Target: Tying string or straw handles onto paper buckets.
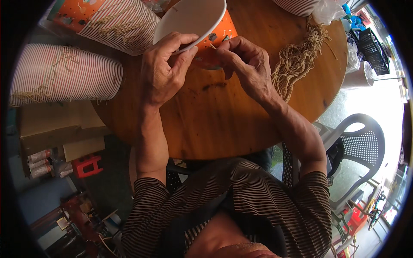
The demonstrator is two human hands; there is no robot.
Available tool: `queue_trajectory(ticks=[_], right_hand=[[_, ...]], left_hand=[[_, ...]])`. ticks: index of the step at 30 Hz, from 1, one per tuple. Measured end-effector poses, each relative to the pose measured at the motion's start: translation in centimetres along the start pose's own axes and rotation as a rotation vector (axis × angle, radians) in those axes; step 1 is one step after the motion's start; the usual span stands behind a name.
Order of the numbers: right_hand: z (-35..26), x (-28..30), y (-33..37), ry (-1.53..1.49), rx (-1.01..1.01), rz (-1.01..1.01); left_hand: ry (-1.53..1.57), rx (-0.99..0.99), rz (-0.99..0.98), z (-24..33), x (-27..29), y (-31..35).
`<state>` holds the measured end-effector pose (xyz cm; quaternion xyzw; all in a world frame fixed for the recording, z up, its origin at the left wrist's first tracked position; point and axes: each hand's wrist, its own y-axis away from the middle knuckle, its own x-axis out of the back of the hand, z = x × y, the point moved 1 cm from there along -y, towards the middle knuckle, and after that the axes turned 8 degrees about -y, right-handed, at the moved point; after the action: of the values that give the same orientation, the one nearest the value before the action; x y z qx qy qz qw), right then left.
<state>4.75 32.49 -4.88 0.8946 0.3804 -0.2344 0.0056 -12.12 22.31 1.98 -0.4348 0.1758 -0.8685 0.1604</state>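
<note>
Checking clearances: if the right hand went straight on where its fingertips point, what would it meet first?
Likely the side of the orange bucket, just past the pale cord end at the tips of the right hand; they may already touch, depth is unclear.

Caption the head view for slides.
Left hand grips an orange paper bucket by its rim; right hand pinches tan cord at its side.

Left hand (165,69) gripping rim of orange patterned paper tub (222,29), right hand (246,62) pinching thin tan strand (213,46) at tub's side, tan twine bundle (297,64) near round brown wooden table's (211,124) right edge, nested pink-striped white tub stack (69,75) at left edge.
</note>
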Motion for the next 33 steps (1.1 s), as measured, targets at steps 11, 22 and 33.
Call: queue_trajectory(ticks=[11,22,33], right_hand=[[0.5,0.2,-0.2,0.031,-0.02,0.075],[-0.1,0.5,-0.4,-0.126,-0.176,0.027],[0.0,0.6,-0.5,-0.187,-0.257,-0.047]], left_hand=[[-0.16,-0.021,0.053,-0.8,-1.4,-0.1],[-0.105,0.016,0.105,0.0,-1.8,-0.3],[-0.049,-0.165,0.094,-0.4,-2.2,-0.3]])
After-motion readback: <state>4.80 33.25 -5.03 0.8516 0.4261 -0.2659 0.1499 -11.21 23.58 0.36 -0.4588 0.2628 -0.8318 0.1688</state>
